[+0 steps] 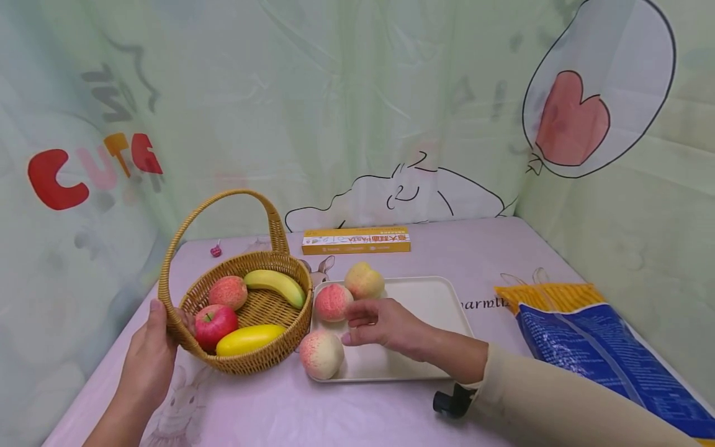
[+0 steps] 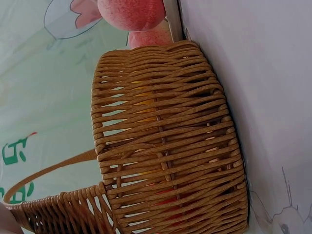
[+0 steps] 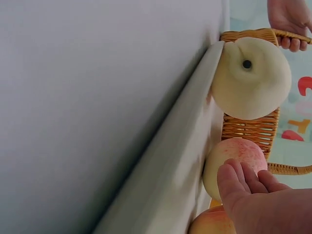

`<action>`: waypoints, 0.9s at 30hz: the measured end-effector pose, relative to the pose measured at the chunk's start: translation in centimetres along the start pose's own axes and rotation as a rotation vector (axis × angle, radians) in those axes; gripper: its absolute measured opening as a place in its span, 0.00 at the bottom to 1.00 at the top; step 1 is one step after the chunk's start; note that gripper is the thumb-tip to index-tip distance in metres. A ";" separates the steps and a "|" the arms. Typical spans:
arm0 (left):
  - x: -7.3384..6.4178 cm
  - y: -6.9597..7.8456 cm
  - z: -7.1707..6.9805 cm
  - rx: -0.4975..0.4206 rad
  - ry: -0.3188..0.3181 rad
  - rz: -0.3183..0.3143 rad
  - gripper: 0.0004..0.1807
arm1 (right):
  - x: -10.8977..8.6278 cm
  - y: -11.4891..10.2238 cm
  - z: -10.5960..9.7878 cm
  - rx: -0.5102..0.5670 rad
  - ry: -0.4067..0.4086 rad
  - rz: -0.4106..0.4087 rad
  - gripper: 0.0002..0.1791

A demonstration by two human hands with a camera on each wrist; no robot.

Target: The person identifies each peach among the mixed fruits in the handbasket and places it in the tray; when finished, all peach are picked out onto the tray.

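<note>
My left hand [image 1: 146, 357] grips the wicker basket [image 2: 170, 126] at the base of its tall handle, on the left side. Inside lie a banana [image 1: 276, 284], a red apple [image 1: 216, 327], a yellow mango-like fruit [image 1: 251, 340] and a reddish fruit [image 1: 228, 292]. Three peaches are grouped at the left end of a white tray [image 1: 430, 292]: a pink one [image 1: 331, 302], a yellowish one [image 1: 365, 280] and a pale one [image 1: 322, 354] at the front corner. Over the tray, my right hand [image 1: 385, 326] has relaxed fingers, their tips right by the pink peach.
An orange pasta box [image 1: 355, 241] lies at the back of the table. To the right is a blue and yellow bag [image 1: 603, 354]. A small pink item [image 1: 216, 249] sits behind the basket. Printed curtains [image 1: 357, 112] enclose the table.
</note>
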State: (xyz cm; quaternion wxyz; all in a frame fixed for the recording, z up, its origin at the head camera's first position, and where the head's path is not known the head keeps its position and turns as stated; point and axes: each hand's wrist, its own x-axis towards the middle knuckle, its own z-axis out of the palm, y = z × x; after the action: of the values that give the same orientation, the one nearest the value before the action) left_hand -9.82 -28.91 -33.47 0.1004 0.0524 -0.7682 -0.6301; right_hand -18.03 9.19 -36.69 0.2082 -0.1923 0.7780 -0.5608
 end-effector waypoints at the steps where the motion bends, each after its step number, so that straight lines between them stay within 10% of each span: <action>1: 0.0 0.0 0.0 0.008 0.001 -0.002 0.35 | 0.0 -0.1 -0.1 0.004 0.003 -0.005 0.38; 27: 0.0 -0.1 0.0 0.011 0.006 -0.004 0.36 | 1.1 -4.3 -0.4 0.027 -0.031 -0.114 0.32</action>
State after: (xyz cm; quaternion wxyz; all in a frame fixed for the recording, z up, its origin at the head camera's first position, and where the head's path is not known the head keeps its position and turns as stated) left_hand -9.82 -28.89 -33.53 0.1012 0.0563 -0.7714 -0.6257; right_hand -18.90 7.64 -32.57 0.1905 -0.2423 0.7547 -0.5792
